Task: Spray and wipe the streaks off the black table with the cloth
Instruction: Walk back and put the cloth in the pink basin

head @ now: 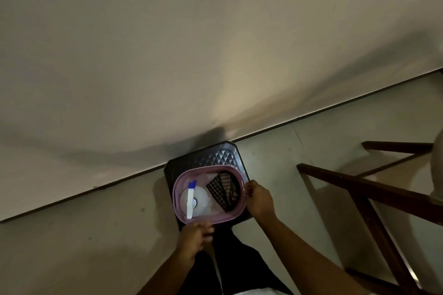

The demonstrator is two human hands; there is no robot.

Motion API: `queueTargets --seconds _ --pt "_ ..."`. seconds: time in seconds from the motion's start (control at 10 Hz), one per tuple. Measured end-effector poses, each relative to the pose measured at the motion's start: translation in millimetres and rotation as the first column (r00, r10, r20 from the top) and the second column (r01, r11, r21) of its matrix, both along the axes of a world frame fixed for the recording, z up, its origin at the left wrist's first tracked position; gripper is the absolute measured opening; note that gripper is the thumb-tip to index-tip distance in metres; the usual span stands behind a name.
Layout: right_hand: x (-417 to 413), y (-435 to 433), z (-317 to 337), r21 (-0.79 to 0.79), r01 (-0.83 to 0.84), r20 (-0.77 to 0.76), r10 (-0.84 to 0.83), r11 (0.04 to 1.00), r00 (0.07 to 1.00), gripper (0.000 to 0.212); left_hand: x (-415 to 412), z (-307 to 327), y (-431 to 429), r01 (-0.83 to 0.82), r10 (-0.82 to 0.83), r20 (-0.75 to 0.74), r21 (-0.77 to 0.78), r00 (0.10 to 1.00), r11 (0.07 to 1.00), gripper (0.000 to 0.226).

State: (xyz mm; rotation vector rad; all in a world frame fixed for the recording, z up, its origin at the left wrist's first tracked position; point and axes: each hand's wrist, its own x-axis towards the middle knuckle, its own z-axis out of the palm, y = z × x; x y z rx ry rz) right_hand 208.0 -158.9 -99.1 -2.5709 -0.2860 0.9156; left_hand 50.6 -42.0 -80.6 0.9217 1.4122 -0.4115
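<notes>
A small black table (215, 157) with a diamond-patterned top stands against the wall, seen from straight above. A pink plastic basket (189, 171) sits on it. Inside the basket stands a white spray bottle (194, 201) with a blue and white nozzle, and beside it lies a folded dark patterned cloth (223, 190). My left hand (195, 235) grips the basket's near rim. My right hand (260, 199) grips the rim on the right side. Most of the tabletop is hidden under the basket.
A pale wall fills the upper view, meeting the light tiled floor (96, 235) along a dark skirting line. Dark wooden furniture legs (359, 187) cross the floor at the right. My dark trousers (230, 268) show below the table.
</notes>
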Motion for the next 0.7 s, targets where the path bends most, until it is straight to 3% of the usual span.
queueTargets --seconds 0.1,0.2,0.3,0.4,0.5,0.6,0.7 --pt "-4.2 -11.8 -6.3 -0.052 0.072 -0.052 -0.075 0.996 0.996 0.031 -29.9 -9.3 25.8 -0.109 0.139 -0.144 0.202 0.98 0.973 0.015" --pt "-9.6 -11.5 -15.9 -0.073 0.081 -0.277 -0.098 0.994 0.956 0.072 -45.0 -35.5 58.0 0.008 0.111 -0.241 0.446 0.964 0.895 0.026" --pt "-13.1 -5.3 -20.9 -0.082 -0.009 -0.323 -0.018 0.997 0.946 0.051 -26.1 -38.3 74.3 0.009 0.035 -0.114 0.362 0.993 0.932 0.036" --pt "-0.4 3.1 -21.7 -0.065 -0.041 -0.198 0.028 0.997 0.98 0.025 -2.0 -36.4 76.7 0.056 -0.054 -0.014 0.234 0.998 0.971 0.02" --pt "20.6 15.0 -17.9 -0.101 -0.098 -0.142 0.084 0.99 0.986 0.03 2.3 -45.6 69.1 0.163 -0.139 -0.096 0.335 0.986 0.928 0.024" --pt "38.0 19.8 -12.6 -0.187 -0.253 -0.204 0.214 0.949 0.955 0.04 7.0 -47.1 66.5 0.217 -0.172 -0.147 0.391 0.974 0.895 0.024" --pt "34.9 17.9 -10.5 -0.212 -0.275 -0.212 0.23 0.938 0.95 0.04 2.0 -43.6 66.7 0.159 -0.14 -0.079 0.339 0.987 0.927 0.019"
